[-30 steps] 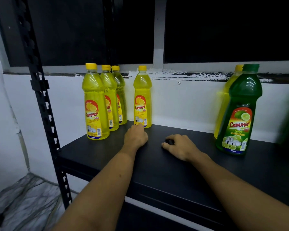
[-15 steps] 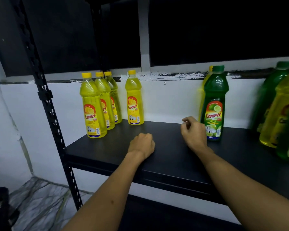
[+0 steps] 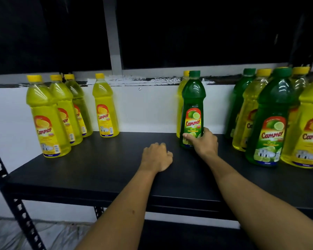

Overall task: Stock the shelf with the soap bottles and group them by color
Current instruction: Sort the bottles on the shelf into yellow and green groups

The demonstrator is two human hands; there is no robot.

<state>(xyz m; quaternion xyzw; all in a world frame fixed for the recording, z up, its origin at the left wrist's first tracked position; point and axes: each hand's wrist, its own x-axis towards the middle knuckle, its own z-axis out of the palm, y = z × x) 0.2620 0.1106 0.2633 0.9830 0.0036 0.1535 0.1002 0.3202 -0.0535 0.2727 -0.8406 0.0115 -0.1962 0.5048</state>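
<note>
Right hand: the right hand [image 3: 204,141] wraps thumb and fingers round the base of the green bottle [image 3: 192,109] — a low grip that, I judge, keeps the tall bottle steady while it slides or lifts.
Green bottle: upright mid-shelf, directly in front of a lone yellow bottle [image 3: 180,105] that it mostly hides; likely taken first to free that one.
Left hand: the left hand [image 3: 156,157] rests knuckles-up on the shelf [image 3: 98,174], fingers curled under, holding nothing — seemingly a brace.
Yellow group: four yellow bottles [image 3: 61,112] stand together at the left end, three in a row and one a little apart, all one colour.
Mixed cluster: at the right end, the mixed cluster [image 3: 271,116] of green and yellow bottles stands crowded, still unsorted.
</note>
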